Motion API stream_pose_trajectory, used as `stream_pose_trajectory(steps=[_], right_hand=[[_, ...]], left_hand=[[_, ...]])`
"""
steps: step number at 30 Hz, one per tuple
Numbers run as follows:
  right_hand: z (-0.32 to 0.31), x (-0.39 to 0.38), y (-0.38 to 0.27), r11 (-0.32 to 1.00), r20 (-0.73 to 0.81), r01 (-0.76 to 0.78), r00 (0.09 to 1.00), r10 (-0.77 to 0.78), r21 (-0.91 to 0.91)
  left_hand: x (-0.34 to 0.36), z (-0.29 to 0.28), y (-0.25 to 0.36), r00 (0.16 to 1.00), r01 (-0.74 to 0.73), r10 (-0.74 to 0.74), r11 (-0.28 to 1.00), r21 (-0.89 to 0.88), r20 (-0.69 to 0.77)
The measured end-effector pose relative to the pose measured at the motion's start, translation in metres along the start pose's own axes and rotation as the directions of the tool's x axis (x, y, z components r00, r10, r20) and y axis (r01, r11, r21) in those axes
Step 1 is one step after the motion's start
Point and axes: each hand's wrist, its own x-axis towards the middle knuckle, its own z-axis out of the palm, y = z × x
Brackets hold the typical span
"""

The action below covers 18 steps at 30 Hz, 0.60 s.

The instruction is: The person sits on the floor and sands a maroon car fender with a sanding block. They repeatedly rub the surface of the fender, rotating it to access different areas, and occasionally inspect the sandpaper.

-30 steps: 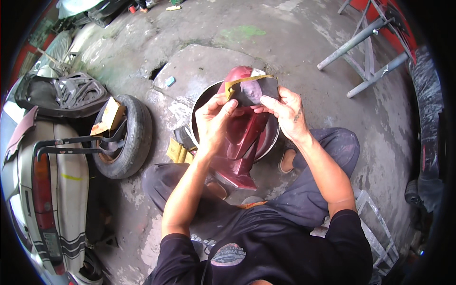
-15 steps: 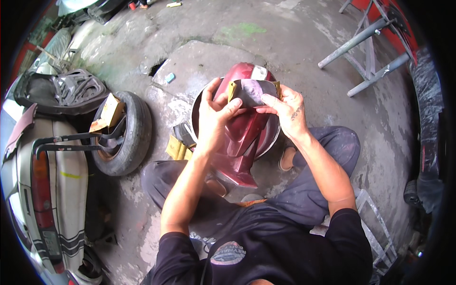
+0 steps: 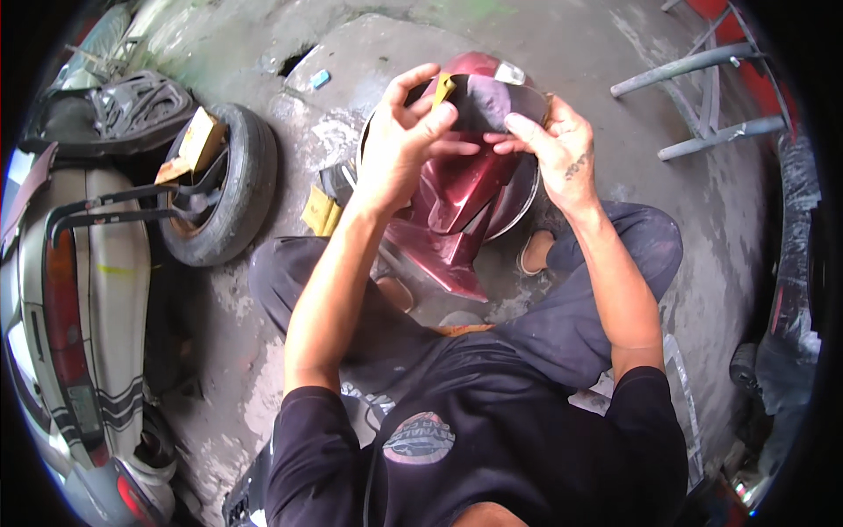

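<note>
A dark sheet of sandpaper with a pale, worn patch and a yellowish back is stretched between my hands. My left hand holds its curled left end, thumb in front and the other fingers spread around it. On the other end, the thumb of my right hand lies on the dark face with the fingers behind. Just below, a glossy dark red motorcycle body panel lies across a round basin between my legs. My hands and the sheet hide part of the panel.
A folded yellow piece lies left of the basin. Further left are a tyre carrying a yellow box, a black plastic part and a pale car body section. A blue block lies beyond; a metal stand is at far right.
My hands and the sandpaper have shifted slightly up in the picture. The left fingers look more spread. The whole scene has also slid upward as the view tilted.
</note>
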Motion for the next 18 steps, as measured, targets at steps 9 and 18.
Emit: stream_pose_trajectory(steps=[9, 18], right_hand=[[0.056, 0.039, -0.006, 0.996, 0.244, 0.040, 0.970, -0.021, -0.076], [0.131, 0.065, 0.032, 0.971, 0.334, 0.125, 0.941, -0.052, -0.202]], left_hand=[[-0.010, -0.062, 0.027, 0.994, 0.104, -0.085, 0.898, -0.429, 0.063], [-0.033, -0.118, 0.072, 0.900, -0.199, 0.180, 0.980, -0.005, -0.396]])
